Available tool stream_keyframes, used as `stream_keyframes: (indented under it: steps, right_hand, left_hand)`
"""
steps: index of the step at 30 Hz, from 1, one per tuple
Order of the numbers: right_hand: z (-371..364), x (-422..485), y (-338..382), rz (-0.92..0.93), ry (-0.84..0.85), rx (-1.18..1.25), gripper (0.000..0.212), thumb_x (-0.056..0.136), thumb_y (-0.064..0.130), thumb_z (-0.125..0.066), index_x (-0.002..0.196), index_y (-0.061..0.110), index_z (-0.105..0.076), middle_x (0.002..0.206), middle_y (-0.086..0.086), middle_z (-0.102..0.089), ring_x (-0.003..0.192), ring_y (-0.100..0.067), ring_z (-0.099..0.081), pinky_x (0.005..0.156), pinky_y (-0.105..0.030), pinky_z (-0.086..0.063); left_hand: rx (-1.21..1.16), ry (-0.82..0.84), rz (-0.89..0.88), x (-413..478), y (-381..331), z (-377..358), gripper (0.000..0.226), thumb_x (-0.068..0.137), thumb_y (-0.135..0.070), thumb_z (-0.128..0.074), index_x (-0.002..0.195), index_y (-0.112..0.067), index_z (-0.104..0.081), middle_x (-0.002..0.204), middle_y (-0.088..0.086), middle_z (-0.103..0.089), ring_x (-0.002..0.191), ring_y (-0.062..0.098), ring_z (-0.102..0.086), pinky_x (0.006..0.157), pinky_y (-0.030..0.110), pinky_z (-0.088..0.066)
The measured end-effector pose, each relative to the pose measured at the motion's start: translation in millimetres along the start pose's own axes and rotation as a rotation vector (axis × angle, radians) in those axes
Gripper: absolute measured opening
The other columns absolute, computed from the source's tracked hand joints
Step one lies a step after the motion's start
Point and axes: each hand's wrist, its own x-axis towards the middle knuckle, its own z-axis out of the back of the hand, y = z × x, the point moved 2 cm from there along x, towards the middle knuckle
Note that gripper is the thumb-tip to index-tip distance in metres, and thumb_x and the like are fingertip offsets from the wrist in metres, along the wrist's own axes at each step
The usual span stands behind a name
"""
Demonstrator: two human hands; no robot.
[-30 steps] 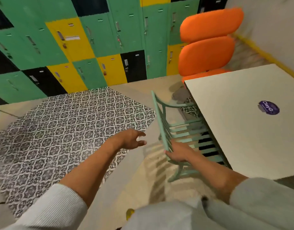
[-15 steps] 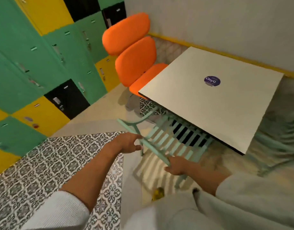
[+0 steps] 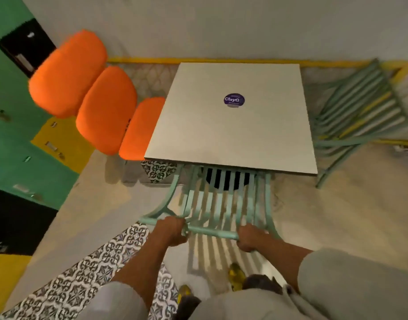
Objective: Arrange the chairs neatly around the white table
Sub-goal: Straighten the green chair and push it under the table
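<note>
A square white table (image 3: 230, 139) with a round purple sticker (image 3: 234, 99) stands against the far wall. A mint-green slatted chair (image 3: 221, 204) faces its near edge, seat partly under the tabletop. My left hand (image 3: 172, 229) and my right hand (image 3: 250, 237) both grip the chair's top back rail. An orange padded chair (image 3: 101, 112) sits at the table's left side. A second mint-green slatted chair (image 3: 357, 114) stands at the right side, turned at an angle to the table.
Green, yellow and black lockers (image 3: 18, 144) line the left wall. A black-and-white patterned rug (image 3: 101, 269) covers the floor at lower left. Yellow shoes (image 3: 236, 274) show below the chair. A yellow floor strip (image 3: 140, 59) runs along the far wall.
My left hand has come from open air onto the chair's back rail, joining the right. The view has swung round, so the chair now faces the table's near edge squarely.
</note>
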Motion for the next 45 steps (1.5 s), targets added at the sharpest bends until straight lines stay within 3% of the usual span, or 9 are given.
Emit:
stream_keyframes:
  steps: [3,11,23,30,45]
  right_hand:
    - [-2.7,-5.2,10.2,-0.124,-0.032,0.005,0.041,0.1,0.019,-0.06,0.14,0.013,-0.056,0.137,-0.012,-0.062,0.123,-0.03,-0.064,0.099,-0.042,-0.054]
    - [-12.6,-18.0,26.3,-0.289,-0.137,-0.041,0.038,0.101,0.019,-0.051,0.139,0.02,-0.055,0.139,-0.009,-0.062,0.13,-0.031,-0.06,0.117,-0.048,-0.039]
    - [-23.3,-19.5,28.3,-0.297,-0.194,-0.104,0.034,0.103,0.022,-0.051,0.136,0.021,-0.057,0.132,-0.006,-0.065,0.123,-0.028,-0.064,0.115,-0.048,-0.04]
    - [-33.3,-27.3,28.1,-0.29,-0.182,-0.109,0.036,0.102,0.022,-0.054,0.138,0.021,-0.056,0.134,-0.006,-0.065,0.126,-0.027,-0.062,0.118,-0.051,-0.038]
    - [-42.1,-30.4,25.4,-0.276,-0.175,-0.141,0.038,0.101,0.021,-0.057,0.139,0.021,-0.055,0.131,-0.007,-0.066,0.122,-0.028,-0.063,0.115,-0.052,-0.04]
  left_hand:
    - [0.1,0.029,-0.111,25.2,5.4,-8.3,0.048,0.097,-0.043,-0.06,0.144,-0.029,-0.054,0.142,0.004,-0.062,0.131,0.03,-0.058,0.11,0.05,-0.045]
    - [0.159,0.076,-0.339,60.1,22.6,-14.6,0.046,0.103,-0.027,-0.054,0.149,-0.021,-0.052,0.14,0.012,-0.063,0.127,0.032,-0.061,0.103,0.04,-0.05]
    - [0.169,0.057,-0.32,60.3,23.7,-28.5,0.067,0.098,-0.018,-0.066,0.159,-0.03,-0.04,0.141,0.009,-0.061,0.127,0.03,-0.061,0.104,0.039,-0.052]
    - [0.151,0.053,-0.325,44.8,20.2,-39.4,0.065,0.1,-0.007,-0.05,0.16,-0.031,-0.039,0.141,0.011,-0.06,0.126,0.031,-0.062,0.106,0.04,-0.051]
    - [0.176,-0.006,-0.318,34.6,15.0,-45.8,0.063,0.103,-0.007,-0.051,0.16,-0.032,-0.039,0.138,0.01,-0.062,0.121,0.03,-0.064,0.103,0.038,-0.053]
